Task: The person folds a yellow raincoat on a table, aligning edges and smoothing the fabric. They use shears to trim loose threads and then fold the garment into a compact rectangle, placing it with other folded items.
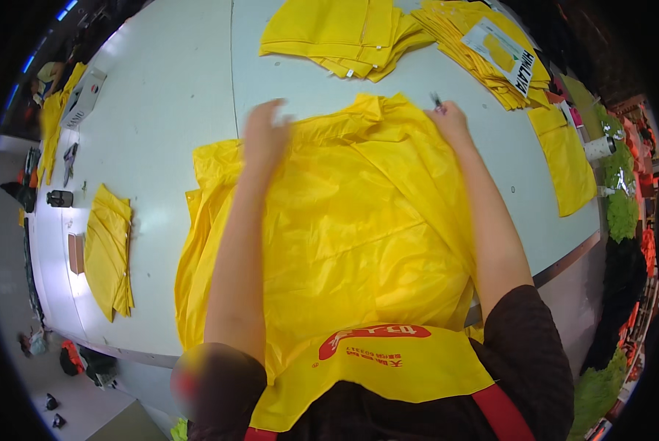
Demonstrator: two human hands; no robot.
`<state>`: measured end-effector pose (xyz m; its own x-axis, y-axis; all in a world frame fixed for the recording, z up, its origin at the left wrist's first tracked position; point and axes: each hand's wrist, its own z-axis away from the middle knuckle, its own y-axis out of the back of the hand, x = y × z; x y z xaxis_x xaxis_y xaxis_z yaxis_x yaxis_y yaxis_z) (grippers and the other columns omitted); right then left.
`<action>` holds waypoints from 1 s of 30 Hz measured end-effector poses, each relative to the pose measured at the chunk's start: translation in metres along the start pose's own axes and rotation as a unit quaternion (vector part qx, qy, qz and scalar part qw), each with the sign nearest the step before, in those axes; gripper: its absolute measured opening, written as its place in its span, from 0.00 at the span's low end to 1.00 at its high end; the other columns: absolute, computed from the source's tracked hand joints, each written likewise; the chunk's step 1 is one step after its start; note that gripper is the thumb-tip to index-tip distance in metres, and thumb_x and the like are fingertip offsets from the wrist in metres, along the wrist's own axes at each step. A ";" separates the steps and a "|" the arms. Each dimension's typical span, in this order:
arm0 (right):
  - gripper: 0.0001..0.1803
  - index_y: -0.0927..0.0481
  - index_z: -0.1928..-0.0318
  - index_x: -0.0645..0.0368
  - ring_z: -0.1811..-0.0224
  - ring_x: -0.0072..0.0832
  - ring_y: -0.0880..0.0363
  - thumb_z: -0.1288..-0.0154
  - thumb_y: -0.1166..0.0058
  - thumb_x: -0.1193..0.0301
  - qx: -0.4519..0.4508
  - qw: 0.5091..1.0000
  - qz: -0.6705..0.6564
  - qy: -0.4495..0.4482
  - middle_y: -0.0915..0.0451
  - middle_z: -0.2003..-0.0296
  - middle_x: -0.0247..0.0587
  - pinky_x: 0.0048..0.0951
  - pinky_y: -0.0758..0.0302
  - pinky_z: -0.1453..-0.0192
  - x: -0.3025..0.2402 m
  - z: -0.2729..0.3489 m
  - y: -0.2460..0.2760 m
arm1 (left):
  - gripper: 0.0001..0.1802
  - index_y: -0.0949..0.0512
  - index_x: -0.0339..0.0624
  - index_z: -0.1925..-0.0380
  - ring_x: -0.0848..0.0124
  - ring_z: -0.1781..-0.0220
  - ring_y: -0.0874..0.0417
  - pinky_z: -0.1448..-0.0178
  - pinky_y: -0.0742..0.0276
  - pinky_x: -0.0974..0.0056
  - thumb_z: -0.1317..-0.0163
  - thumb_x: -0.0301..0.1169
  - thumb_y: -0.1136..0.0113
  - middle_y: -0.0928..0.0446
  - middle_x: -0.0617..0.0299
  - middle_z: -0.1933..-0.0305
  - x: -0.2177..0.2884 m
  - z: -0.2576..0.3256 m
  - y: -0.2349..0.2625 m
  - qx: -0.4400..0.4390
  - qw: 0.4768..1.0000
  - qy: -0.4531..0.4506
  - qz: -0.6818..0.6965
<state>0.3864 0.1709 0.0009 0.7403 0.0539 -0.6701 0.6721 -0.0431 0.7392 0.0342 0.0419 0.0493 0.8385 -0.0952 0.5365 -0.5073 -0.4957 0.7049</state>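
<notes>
A large yellow garment [344, 213] of thin, shiny, wrinkled cloth is spread over the table in front of me and reaches down to its near edge. My left hand [267, 134], smeared by motion, is over the garment's far left part; whether its fingers touch the cloth is not clear. Beside the far right corner of the cloth, my right hand [449, 121] is closed around a small dark pointed tool [437, 101]. Its tip sticks out past the fingers, and the rest is hidden in the hand. Both forearms lie across or alongside the garment.
Yellow folded pieces [344, 33] lie at the far side, beside a yellow stack [484, 55] with a printed sheet [498, 51]. A yellow piece [109, 250] rests left, near a dark jar [59, 198], grey clippers [70, 163] and a white box [85, 99]. Another yellow piece [562, 162] lies right.
</notes>
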 end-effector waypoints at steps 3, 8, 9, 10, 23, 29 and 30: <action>0.16 0.25 0.69 0.63 0.67 0.46 0.23 0.49 0.41 0.62 -0.022 1.000 -0.003 -0.002 0.21 0.71 0.50 0.37 0.27 0.61 0.003 0.010 -0.038 | 0.24 0.24 0.40 0.57 0.56 0.54 0.23 0.49 0.28 0.59 0.52 0.42 0.34 0.23 0.53 0.56 0.046 -0.022 -0.064 -0.083 0.992 -0.098 -0.020; 0.15 0.25 0.68 0.64 0.67 0.43 0.23 0.49 0.42 0.65 -0.019 1.000 -0.014 0.005 0.21 0.71 0.48 0.36 0.27 0.61 -0.009 0.039 -0.033 | 0.26 0.22 0.42 0.63 0.58 0.60 0.22 0.58 0.27 0.57 0.55 0.50 0.36 0.22 0.54 0.61 0.068 -0.027 -0.089 -0.311 0.948 0.064 -0.025; 0.15 0.25 0.67 0.64 0.68 0.40 0.23 0.49 0.42 0.65 -0.013 1.000 -0.028 0.003 0.21 0.71 0.47 0.34 0.28 0.62 -0.008 0.041 -0.028 | 0.25 0.22 0.42 0.63 0.59 0.61 0.22 0.59 0.27 0.58 0.55 0.49 0.35 0.22 0.55 0.62 0.062 -0.026 -0.086 -0.316 0.947 0.056 -0.027; 0.14 0.25 0.67 0.64 0.70 0.35 0.25 0.48 0.41 0.66 0.017 0.995 -0.101 -0.012 0.22 0.73 0.43 0.30 0.29 0.64 -0.004 0.041 -0.018 | 0.24 0.23 0.41 0.63 0.60 0.61 0.22 0.60 0.27 0.60 0.54 0.48 0.35 0.22 0.56 0.63 0.056 -0.022 -0.082 -0.320 0.946 0.053 -0.029; 0.07 0.27 0.66 0.60 0.74 0.09 0.39 0.46 0.44 0.81 0.061 0.903 -0.419 0.075 0.33 0.75 0.22 0.13 0.39 0.70 -0.026 0.126 0.095 | 0.09 0.28 0.38 0.68 0.79 0.69 0.26 0.64 0.29 0.72 0.49 0.21 0.39 0.25 0.65 0.68 0.098 0.023 0.032 -0.182 0.883 0.136 0.410; 0.11 0.30 0.67 0.59 0.75 0.11 0.41 0.48 0.48 0.86 0.100 0.906 -0.364 0.192 0.35 0.75 0.22 0.13 0.39 0.70 -0.040 0.161 0.103 | 0.12 0.34 0.41 0.77 0.65 0.59 0.24 0.61 0.28 0.68 0.54 0.11 0.47 0.24 0.59 0.68 0.107 0.050 0.056 -0.044 0.950 -0.145 0.272; 0.11 0.30 0.68 0.59 0.75 0.11 0.41 0.49 0.48 0.87 0.104 0.903 -0.357 0.215 0.35 0.75 0.23 0.13 0.39 0.70 -0.043 0.166 0.104 | 0.12 0.35 0.40 0.78 0.63 0.58 0.24 0.58 0.28 0.66 0.53 0.11 0.48 0.23 0.59 0.67 0.105 0.057 0.059 -0.036 0.956 -0.163 0.243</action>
<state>0.4266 -0.0014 0.0955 0.0738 0.5229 -0.8492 0.9972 -0.0279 0.0694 0.1039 -0.0463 0.1211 0.5116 -0.5689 0.6439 -0.8552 -0.2644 0.4458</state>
